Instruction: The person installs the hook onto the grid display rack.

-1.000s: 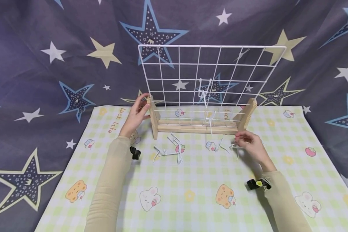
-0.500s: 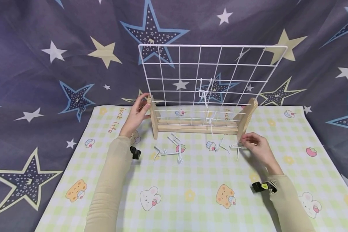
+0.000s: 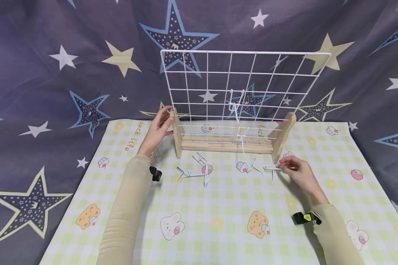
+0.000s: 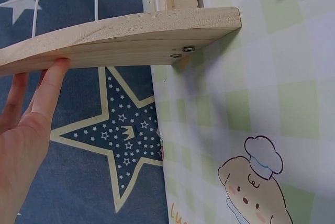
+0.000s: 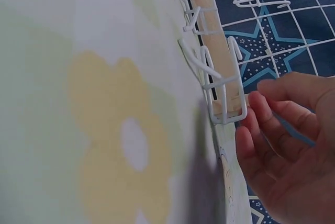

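A white wire grid rack (image 3: 230, 90) on a wooden stand (image 3: 225, 147) stands at the back of the table. My left hand (image 3: 157, 129) holds the stand's left wooden side panel (image 4: 131, 46) near its top, with one fingertip against the outer face. My right hand (image 3: 295, 171) is low by the right panel (image 3: 283, 136), its fingers loosely bent beside a white wire hook (image 5: 225, 90); contact is hard to tell. Two white hooks hang on the grid, an upper hook (image 3: 233, 106) and a lower hook (image 3: 240, 138).
In front of the stand lie several loose white wire hooks, among them a left hook (image 3: 200, 159) and a right hook (image 3: 253, 167). The checked tablecloth (image 3: 215, 243) covers the table. A dark star-patterned cloth (image 3: 89, 48) hangs behind.
My right hand has drawn back to the right and slightly toward me, away from the hook, which stays lying in place. The left hand keeps its hold on the panel.
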